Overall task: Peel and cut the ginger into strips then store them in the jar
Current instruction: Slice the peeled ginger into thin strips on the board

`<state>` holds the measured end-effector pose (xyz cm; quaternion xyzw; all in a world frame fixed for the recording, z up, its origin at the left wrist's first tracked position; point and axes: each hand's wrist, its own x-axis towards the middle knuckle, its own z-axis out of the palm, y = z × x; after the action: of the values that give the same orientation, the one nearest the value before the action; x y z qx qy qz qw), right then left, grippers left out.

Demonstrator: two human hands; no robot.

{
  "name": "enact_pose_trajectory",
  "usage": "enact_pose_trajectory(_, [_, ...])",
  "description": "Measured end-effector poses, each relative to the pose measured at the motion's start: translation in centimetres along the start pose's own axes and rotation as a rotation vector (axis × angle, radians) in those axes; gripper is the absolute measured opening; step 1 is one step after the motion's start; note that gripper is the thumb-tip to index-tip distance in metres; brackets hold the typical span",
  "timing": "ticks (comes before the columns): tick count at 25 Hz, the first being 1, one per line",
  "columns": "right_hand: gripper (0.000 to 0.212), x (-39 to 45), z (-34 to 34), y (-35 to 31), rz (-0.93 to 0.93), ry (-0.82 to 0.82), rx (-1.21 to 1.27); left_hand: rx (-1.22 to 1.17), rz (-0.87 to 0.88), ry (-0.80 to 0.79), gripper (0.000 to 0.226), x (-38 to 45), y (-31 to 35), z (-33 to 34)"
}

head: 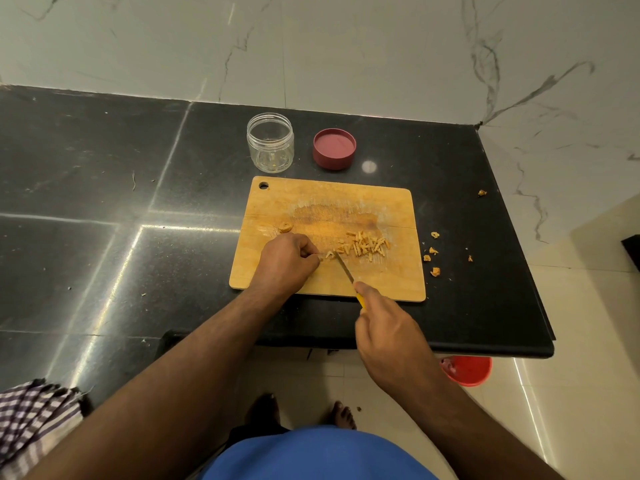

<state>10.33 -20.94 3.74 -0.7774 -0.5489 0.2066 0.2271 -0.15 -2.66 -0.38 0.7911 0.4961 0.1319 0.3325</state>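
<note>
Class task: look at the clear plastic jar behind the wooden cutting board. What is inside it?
The clear plastic jar stands open and holds almost nothing: only a tiny yellowish speck near its base. Its dark red round lid lies beside it. The cut ginger strips are on the wooden cutting board.

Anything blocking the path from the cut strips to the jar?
Nothing visible. The strips lie on the board; the jar stands open just beyond its far edge, its lid off and set beside it.
</note>
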Motion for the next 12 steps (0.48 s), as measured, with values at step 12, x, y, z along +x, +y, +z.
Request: enact_pose_trajectory(12, [0.049, 2.5, 1.2, -0.9, 0.001, -0.095, -0.036, 0.010, -0.001, -0.003, 0.008, 0.1, 0.1, 0.0])
